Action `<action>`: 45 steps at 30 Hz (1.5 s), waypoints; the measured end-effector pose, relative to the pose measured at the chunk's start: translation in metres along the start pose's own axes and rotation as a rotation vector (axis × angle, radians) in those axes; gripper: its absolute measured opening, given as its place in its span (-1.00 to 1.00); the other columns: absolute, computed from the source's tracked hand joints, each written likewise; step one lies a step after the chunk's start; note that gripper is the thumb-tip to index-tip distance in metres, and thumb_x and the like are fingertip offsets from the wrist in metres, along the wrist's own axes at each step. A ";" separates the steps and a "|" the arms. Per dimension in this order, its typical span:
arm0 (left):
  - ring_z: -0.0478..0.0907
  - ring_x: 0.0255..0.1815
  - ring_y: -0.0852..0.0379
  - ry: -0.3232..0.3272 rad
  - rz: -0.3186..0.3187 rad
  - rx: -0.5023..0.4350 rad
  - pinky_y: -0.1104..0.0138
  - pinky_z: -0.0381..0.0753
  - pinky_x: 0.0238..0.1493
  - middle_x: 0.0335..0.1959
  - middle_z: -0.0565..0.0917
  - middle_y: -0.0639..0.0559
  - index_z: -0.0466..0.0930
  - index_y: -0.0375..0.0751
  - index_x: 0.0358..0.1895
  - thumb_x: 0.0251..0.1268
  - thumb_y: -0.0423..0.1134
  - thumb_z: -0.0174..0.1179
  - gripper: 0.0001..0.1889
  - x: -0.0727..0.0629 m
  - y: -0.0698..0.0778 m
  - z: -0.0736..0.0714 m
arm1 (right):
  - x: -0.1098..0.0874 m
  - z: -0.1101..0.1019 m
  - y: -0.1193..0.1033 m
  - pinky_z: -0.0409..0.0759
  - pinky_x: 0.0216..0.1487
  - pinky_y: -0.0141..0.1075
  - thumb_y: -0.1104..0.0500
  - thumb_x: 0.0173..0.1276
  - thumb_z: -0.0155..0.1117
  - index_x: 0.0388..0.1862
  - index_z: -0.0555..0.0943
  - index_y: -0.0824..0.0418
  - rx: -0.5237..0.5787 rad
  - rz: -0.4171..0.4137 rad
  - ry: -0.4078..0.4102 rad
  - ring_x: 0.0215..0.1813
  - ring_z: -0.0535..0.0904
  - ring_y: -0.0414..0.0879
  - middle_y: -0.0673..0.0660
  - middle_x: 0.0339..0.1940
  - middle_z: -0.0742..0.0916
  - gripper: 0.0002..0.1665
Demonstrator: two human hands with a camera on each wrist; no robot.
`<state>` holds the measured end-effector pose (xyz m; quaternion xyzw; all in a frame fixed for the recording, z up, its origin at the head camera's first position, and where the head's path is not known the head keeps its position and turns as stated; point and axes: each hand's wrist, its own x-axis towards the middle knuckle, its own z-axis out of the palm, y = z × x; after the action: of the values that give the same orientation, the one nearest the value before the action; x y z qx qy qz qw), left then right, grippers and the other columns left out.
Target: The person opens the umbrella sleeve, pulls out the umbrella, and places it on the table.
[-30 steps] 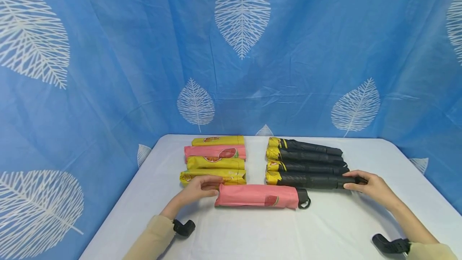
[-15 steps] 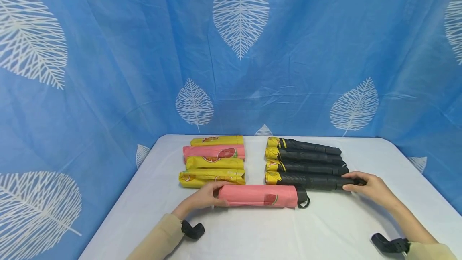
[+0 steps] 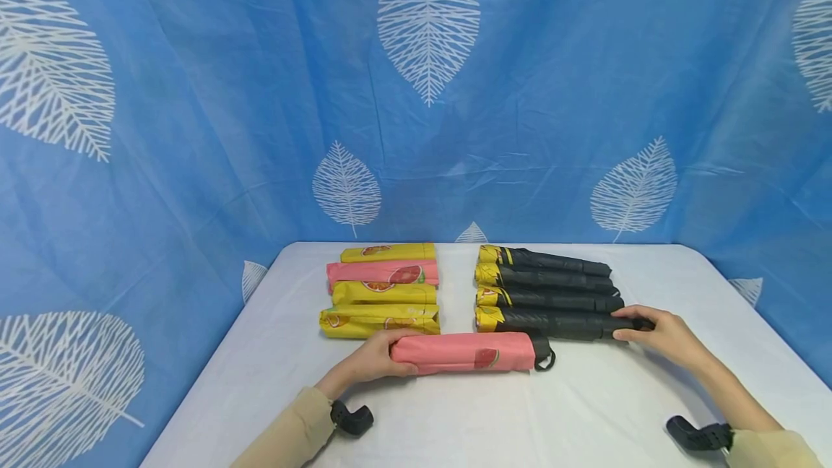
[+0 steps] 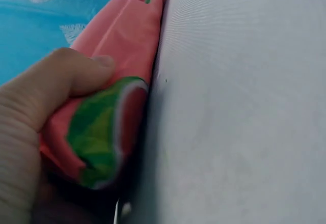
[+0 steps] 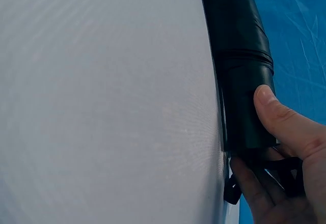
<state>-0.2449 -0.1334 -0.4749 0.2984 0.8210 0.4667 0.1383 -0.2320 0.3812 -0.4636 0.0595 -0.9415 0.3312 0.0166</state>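
Note:
A pink folded umbrella point(image 3: 461, 352) with a watermelon print lies crosswise at the front, its black handle and wrist loop to the right. My left hand point(image 3: 373, 358) grips its left end; in the left wrist view the thumb lies over the pink cloth point(image 4: 130, 35). At the right, my right hand point(image 3: 666, 338) holds the handle end of the nearest black folded umbrella point(image 3: 552, 325), which has a yellow tip. The right wrist view shows the thumb along the side of this black umbrella point(image 5: 247, 102) and fingers by its strap.
Behind the pink umbrella at left lie several fruit-print ones, such as a yellow one point(image 3: 380, 321) and a pink one point(image 3: 380, 271). Several black-and-yellow umbrellas point(image 3: 552, 278) lie parallel at right. A blue leaf-patterned curtain point(image 3: 520, 128) surrounds the white table point(image 3: 520, 425).
My left hand has moved right from beside the pink umbrella's end and taken hold of it. The right hand stays on the black umbrella. The view has shifted slightly.

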 end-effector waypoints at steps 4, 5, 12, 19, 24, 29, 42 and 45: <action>0.51 -0.25 0.22 0.032 -0.001 0.003 0.35 0.53 -0.23 -0.10 0.61 0.14 0.55 -0.11 0.15 0.04 -0.14 0.42 -0.46 0.000 -0.005 0.000 | 0.000 -0.004 -0.003 0.40 -0.05 0.22 -0.22 0.16 0.34 0.13 0.55 0.29 -0.042 0.002 0.007 0.16 0.33 0.44 0.47 0.14 0.51 -0.26; 0.51 -0.31 0.22 0.040 -0.008 -0.006 0.35 0.54 -0.30 -0.14 0.62 0.13 0.56 -0.13 0.14 0.03 -0.15 0.42 -0.47 -0.001 -0.005 0.000 | 0.000 -0.005 -0.004 0.44 -0.07 0.18 -0.22 0.16 0.34 0.13 0.55 0.29 -0.047 0.006 0.014 0.15 0.36 0.42 0.47 0.13 0.52 -0.26; 0.47 -0.51 0.20 0.103 -0.048 -0.103 0.39 0.48 -0.57 -0.31 0.61 0.04 0.57 -0.26 0.08 0.06 -0.27 0.40 -0.54 -0.003 0.000 0.001 | -0.005 -0.017 -0.018 0.61 -0.31 -0.05 -0.12 0.22 0.34 0.07 0.56 0.35 -0.035 -0.030 0.159 -0.08 0.59 0.24 0.37 -0.04 0.65 -0.37; 0.48 -0.34 0.16 0.155 -0.118 -0.179 0.37 0.52 -0.38 -0.21 0.62 -0.03 0.50 -0.39 0.15 0.11 -0.27 0.37 -0.48 -0.007 0.012 -0.004 | -0.011 -0.015 -0.067 0.61 -0.25 -0.37 0.03 0.26 0.34 0.09 0.56 0.30 0.055 -0.191 0.180 -0.07 0.64 0.05 0.31 0.00 0.65 -0.49; 0.51 -0.30 0.11 0.194 -0.110 -0.206 0.35 0.55 -0.30 -0.18 0.62 -0.08 0.48 -0.39 0.17 0.12 -0.24 0.37 -0.45 -0.008 0.028 -0.014 | -0.011 -0.003 -0.101 0.54 -0.08 -0.47 0.22 0.29 0.30 0.18 0.50 0.31 0.288 -0.336 0.024 0.03 0.57 -0.29 0.28 0.10 0.60 -0.52; 0.51 -0.30 0.04 0.220 -0.059 -0.220 0.34 0.57 -0.30 -0.19 0.60 -0.12 0.50 -0.41 0.14 0.12 -0.29 0.36 -0.50 -0.011 0.044 -0.023 | -0.009 0.009 -0.123 0.56 -0.02 -0.35 0.31 0.28 0.28 0.25 0.42 0.35 0.479 -0.362 -0.127 0.09 0.54 -0.28 0.34 0.17 0.53 -0.44; 0.53 -0.28 0.01 0.177 0.042 -0.194 0.27 0.63 -0.30 -0.15 0.61 -0.17 0.49 -0.43 0.14 0.11 -0.34 0.34 -0.50 -0.014 0.058 -0.034 | -0.009 0.032 -0.143 0.54 -0.35 -0.32 0.17 0.21 0.39 0.16 0.52 0.26 0.459 -0.237 -0.025 -0.30 0.55 -0.20 -0.01 -0.20 0.67 -0.47; 0.54 -0.24 0.00 0.165 0.062 -0.207 0.26 0.63 -0.26 -0.11 0.60 -0.19 0.47 -0.42 0.16 0.12 -0.28 0.36 -0.47 -0.015 0.060 -0.037 | -0.011 0.032 -0.146 0.58 -0.30 -0.34 0.18 0.23 0.36 0.16 0.52 0.25 0.517 -0.197 0.005 -0.23 0.59 -0.29 -0.12 -0.21 0.67 -0.49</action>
<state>-0.2300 -0.1453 -0.4051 0.2684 0.7675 0.5758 0.0860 -0.2028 0.2499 -0.3987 0.1520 -0.8155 0.5573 0.0351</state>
